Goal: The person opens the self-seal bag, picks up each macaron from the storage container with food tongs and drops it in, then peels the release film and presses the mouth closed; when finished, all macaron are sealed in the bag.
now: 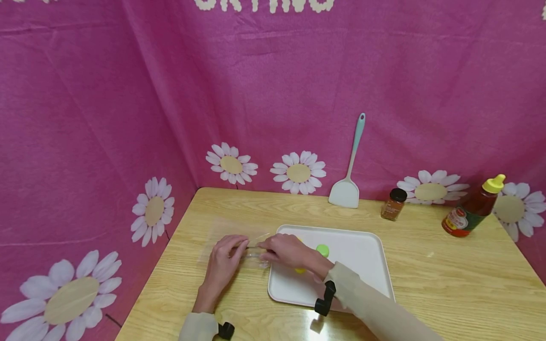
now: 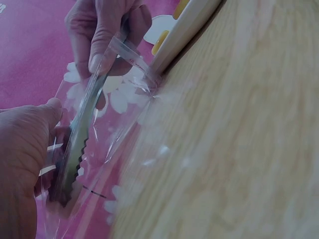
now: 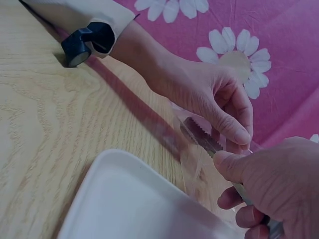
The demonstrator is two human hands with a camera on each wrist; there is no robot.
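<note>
We see right hand [image 1: 286, 250] gripping serrated metal utensil [image 3: 202, 133], toothed end inside clear bag [image 2: 112, 129] just left of tray [image 1: 358, 265]; left hand [image 1: 224, 259] pinches bag. On tray: green item [image 1: 323, 250]. Behind tray: spatula [image 1: 350, 166]; right of tray: jar [image 1: 394, 204], then sauce bottle [image 1: 471, 210].

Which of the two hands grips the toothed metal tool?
The right hand, over the white tray's edge, grips the toothed metal tool. The left hand instead holds the clear bag through which the tool's teeth show.
</note>
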